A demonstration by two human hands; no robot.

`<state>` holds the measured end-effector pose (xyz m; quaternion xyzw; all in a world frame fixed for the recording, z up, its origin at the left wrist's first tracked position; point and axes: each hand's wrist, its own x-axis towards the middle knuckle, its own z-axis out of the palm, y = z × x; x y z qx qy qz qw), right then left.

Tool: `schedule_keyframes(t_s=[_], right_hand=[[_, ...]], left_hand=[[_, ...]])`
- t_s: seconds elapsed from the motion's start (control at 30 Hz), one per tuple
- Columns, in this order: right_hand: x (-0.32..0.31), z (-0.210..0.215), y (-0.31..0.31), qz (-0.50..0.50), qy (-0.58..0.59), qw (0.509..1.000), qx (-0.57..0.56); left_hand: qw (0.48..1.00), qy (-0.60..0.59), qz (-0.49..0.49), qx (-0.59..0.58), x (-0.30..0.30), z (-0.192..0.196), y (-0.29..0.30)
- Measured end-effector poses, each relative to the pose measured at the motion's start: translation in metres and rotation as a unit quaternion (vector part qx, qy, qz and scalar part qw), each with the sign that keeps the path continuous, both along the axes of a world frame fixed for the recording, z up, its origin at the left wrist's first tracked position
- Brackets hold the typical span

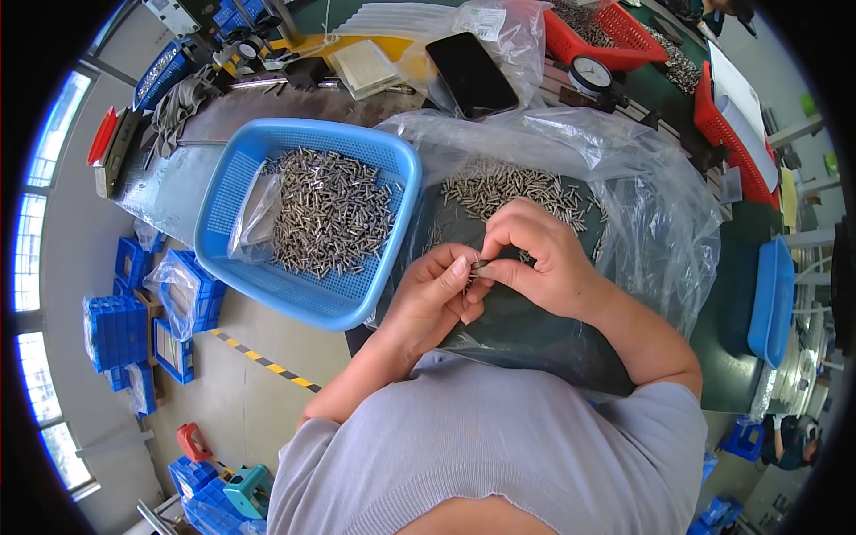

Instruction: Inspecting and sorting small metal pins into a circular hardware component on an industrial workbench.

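Note:
My left hand (430, 294) and my right hand (551, 259) meet in front of my chest over a clear plastic sheet. Between their fingertips is a small metal pin (479, 265), pinched from both sides. The left fingers are curled, and a few more pins seem to lie in them, partly hidden. Just beyond the hands, a loose heap of small metal pins (499, 185) is spread on the clear plastic sheet (655, 209). To the left stands a blue plastic basket (406, 165) holding a large pile of similar pins (330, 214) and a clear bag (259, 214).
A black phone (471, 75) lies beyond the sheet, near a dial gauge (590, 75) and a red basket (629, 45). Another red basket (731, 125) and a blue tray (771, 301) are at right. Blue crates (116, 330) stand on the floor at left.

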<state>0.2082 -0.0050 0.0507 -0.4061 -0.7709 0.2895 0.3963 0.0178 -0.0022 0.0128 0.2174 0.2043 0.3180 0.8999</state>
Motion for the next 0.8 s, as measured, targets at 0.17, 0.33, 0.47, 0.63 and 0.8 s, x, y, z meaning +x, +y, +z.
schedule_keyframes(t_s=[0.17, 0.33, 0.47, 0.63, 0.8], right_hand=[[0.002, 0.003, -0.001, 0.016, 0.02, 0.999, -0.024], [0.016, -0.003, 0.008, -0.099, -0.068, 0.993, -0.009], [0.015, -0.014, 0.014, -0.103, -0.191, 0.975, 0.053], [0.008, -0.02, 0.016, -0.111, -0.232, 0.962, 0.092], [0.007, -0.022, 0.014, -0.096, -0.233, 0.964, 0.081]], left_hand=[[0.999, -0.009, 0.047, 0.009, -0.001, -0.008, -0.001], [0.998, -0.015, 0.05, 0.023, 0.0, -0.002, 0.001], [0.998, -0.015, 0.048, 0.022, 0.001, -0.003, 0.002], [0.998, -0.021, 0.045, 0.023, 0.0, -0.003, 0.002], [0.998, -0.028, 0.044, 0.021, 0.0, -0.003, 0.001]])
